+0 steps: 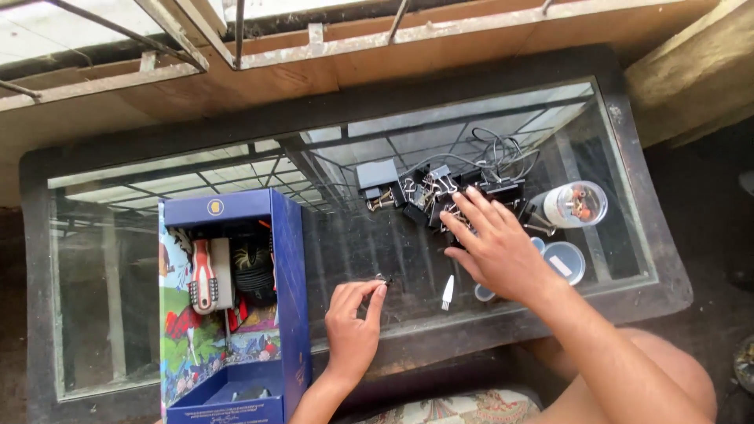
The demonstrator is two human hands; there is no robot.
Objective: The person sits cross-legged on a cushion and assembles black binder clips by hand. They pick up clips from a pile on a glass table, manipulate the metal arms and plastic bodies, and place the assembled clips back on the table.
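Near the front edge of the glass-topped bench (353,235), my left hand (353,326) has its grip narrowed to a pinch: thumb and forefinger tips are closed on a small dark binder clip (384,279), which stands just off or barely on the glass; I cannot tell which. It looks light and stiff, a folded spring-steel body with thin wire handles. I judge it best held by the flat sides of the body, since the wire loops would swing and the smooth metal could slip from a loose pinch. The spring will probably fight back if I squeeze the handles.

Toward the back right of the bench, my right hand (491,247) lies spread, fingers wide and flat, resting on a pile of black binder clips (428,196). It holds nothing that I can see; the grip is open over them. The pile is tangled, handles crossing, so one clip would likely drag neighbours along unless taken by its body.

Behind the pile lie a black adapter block (377,174) and a loose coil of thin cable (499,153). Just right of my right hand stands a clear round jar (577,204) on its side with small brownish pieces in it, and its round lid (564,261) lies nearer the front edge. A small white brush-like piece (448,292) lies between my hands. At the left end stands an open blue box (236,306) with tools in it.
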